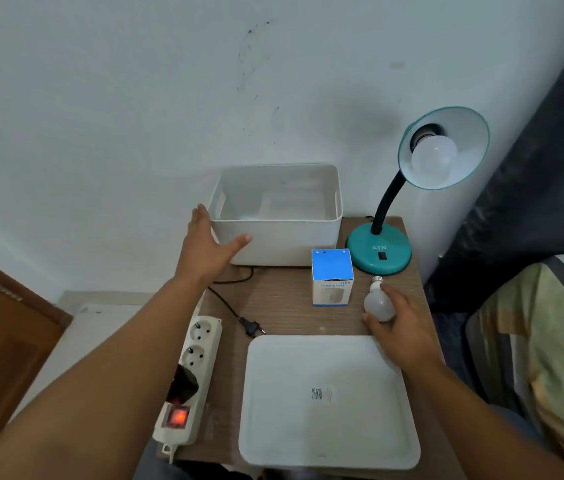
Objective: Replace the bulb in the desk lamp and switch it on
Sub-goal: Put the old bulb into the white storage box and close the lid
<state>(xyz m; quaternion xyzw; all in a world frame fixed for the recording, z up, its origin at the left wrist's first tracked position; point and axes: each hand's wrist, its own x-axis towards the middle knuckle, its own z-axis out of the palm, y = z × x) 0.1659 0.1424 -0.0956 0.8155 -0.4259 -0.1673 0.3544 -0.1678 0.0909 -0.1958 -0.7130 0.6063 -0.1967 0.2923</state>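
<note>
Right hand (400, 327), lower right of centre: curled round a loose bulb (379, 303), screw cap pointing up toward the lamp base (379, 251). Bulb held low over the table (284, 306), just right of the blue-and-white box (332, 277).

Left hand (209, 247), left of centre: spread flat, fingers straight, gripping nothing, palm against the near left corner of the white bin (275, 216). Thumb lying along the bin's front wall.

Lamp at upper right, shade (453, 147) tilted toward the camera, another bulb (434, 157) seated in the socket, unlit. Cannot tell from here which bulb is old and which is new.

Plug (252, 328) lying loose on the table at centre, not in the strip (189, 379). Strip at lower left with red switch (178, 416) glowing, one black plug already in it. White lid (329, 400) flat at lower centre.

Progress, as a judgement: either early, with the spare just taken out and the socket bulb yet to be unscrewed, or past the swap, with the old bulb about to be put away. Either way, left to do: plug into the strip, press the rocker on the base.
</note>
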